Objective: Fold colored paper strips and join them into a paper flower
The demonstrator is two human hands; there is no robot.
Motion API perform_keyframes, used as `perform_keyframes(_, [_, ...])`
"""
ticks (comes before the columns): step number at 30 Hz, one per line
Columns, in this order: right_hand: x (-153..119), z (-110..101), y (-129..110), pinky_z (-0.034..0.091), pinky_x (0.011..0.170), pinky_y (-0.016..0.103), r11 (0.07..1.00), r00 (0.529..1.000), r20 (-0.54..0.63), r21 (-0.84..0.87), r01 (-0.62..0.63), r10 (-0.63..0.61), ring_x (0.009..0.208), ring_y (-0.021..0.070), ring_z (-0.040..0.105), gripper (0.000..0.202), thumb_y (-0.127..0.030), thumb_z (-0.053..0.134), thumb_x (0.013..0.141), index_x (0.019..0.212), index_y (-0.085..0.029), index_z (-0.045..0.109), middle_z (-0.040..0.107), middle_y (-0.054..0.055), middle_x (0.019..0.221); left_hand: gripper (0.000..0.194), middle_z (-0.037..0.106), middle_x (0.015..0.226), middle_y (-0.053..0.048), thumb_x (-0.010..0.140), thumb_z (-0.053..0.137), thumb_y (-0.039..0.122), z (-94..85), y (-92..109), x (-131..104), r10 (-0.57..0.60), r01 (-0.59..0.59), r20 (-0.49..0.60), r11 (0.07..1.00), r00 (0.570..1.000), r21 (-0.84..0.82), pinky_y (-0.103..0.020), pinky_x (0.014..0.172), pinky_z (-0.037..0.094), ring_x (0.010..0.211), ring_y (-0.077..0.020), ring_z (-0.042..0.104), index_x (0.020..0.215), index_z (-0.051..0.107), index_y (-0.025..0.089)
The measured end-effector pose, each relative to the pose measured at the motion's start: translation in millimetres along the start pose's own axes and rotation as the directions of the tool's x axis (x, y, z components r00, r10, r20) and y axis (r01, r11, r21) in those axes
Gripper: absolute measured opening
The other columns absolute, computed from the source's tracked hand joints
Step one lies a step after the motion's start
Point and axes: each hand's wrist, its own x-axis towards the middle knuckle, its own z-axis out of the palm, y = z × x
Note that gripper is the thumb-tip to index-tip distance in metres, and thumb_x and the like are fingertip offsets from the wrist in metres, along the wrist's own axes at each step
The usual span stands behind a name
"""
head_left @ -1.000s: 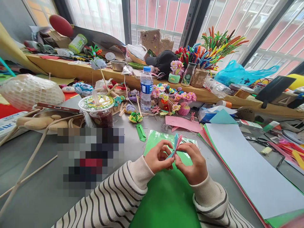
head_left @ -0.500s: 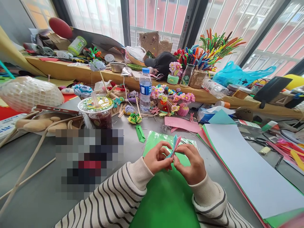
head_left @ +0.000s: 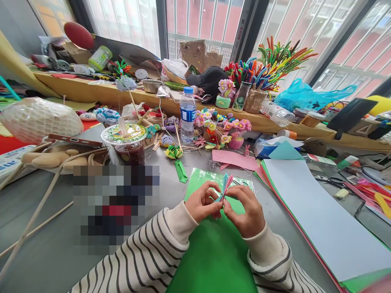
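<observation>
Hardly anything has moved since the earlier frame: left hand (head_left: 202, 202) and right hand (head_left: 247, 211) both pinch the pleated paper (head_left: 225, 184) above the green sheet (head_left: 210, 256). Its folds could spring open if either pinch slackens, and tugging hard at the narrow middle might tear it.

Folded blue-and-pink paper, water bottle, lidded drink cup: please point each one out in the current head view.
Folded paper (head_left: 225, 187): head view, on its upper pleats.
Water bottle (head_left: 187, 114): head view, on its blue label.
Drink cup (head_left: 131, 137): head view, on its patterned lid.
</observation>
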Motion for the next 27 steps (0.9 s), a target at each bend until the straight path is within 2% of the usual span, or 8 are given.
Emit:
perform_keyframes(15, [1.8,-1.5,-2.7,0.045,0.065,0.034,1.0,1.0,0.003,0.004,-0.019,0.019,0.074,0.0187,0.052,0.014,-0.013,0.053,0.066,0.078,-0.02,0.052,0.055,0.003,0.075,0.037,0.047,0.07,0.005,0.067,0.062,0.033,1.1,1.8,-2.6,0.02,-0.019,-0.019,0.999,1.0,0.035,-0.019,0.045,0.044,0.049,-0.0067,0.055,0.09,0.037,0.019])
perform_keyframes(23, [9.3,-16.2,4.1,0.046,0.071,0.034,0.989,0.985,0.173,0.149,-0.016,-0.01,0.082,0.0188,0.052,0.016,-0.019,0.053,0.072,0.088,-0.018,0.053,0.057,0.006,0.083,0.043,0.048,0.064,0.004,0.062,0.064,0.038,-4.4,6.1,1.9,0.014,-0.013,-0.059,1.0,0.998,0.019,-0.02,0.043,0.041,0.046,-0.0073,0.051,0.091,0.043,0.014])
perform_keyframes(27, [10.6,-16.3,7.9,0.048,0.063,0.029,0.983,0.984,0.175,0.181,-0.013,-0.019,0.074,0.016,0.055,0.011,-0.014,0.049,0.076,0.084,-0.018,0.055,0.059,0.004,0.077,0.042,0.046,0.058,0.003,0.064,0.06,0.044,-4.0,7.5,2.0,0.04,-0.035,-0.061,0.996,0.997,0.078,-0.021,0.045,0.04,0.048,-0.0073,0.047,0.089,0.047,0.013])
